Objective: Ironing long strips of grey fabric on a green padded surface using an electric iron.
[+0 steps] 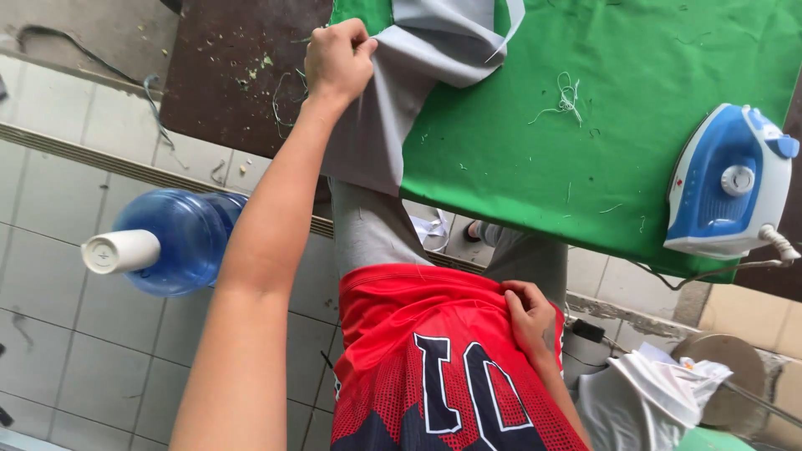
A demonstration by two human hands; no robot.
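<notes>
My left hand (337, 57) is shut on the edge of a grey cloth (434, 50), pinching it at the left end of the green-covered table (601, 108). The grey cloth lies partly on the green cover, and part of it hangs over the table's edge toward my legs. My right hand (530, 318) is down at my waist with its fingers curled on the hem of my red jersey (418, 334). A blue and white iron (727, 184) stands on the green cover at the right, well away from both hands.
A large blue water bottle (180, 238) with a white cap sits on the tiled floor (83, 351) to the left. Loose threads (568, 96) lie on the green cover. A bare dark brown tabletop (234, 67) lies left of it. Folded pale cloth (660, 384) lies at lower right.
</notes>
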